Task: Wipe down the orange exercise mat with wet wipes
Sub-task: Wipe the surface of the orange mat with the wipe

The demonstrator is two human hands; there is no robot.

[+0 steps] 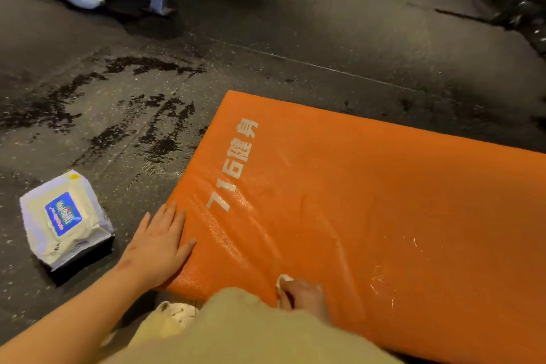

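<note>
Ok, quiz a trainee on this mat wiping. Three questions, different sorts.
1. True or false: the left hand rests flat on the mat.
2. Which holds the wipe? A right hand, B left hand, C neither.
3. Fill in: the pack lies on the ____.
Key: 1 true; 2 A; 3 floor.
</note>
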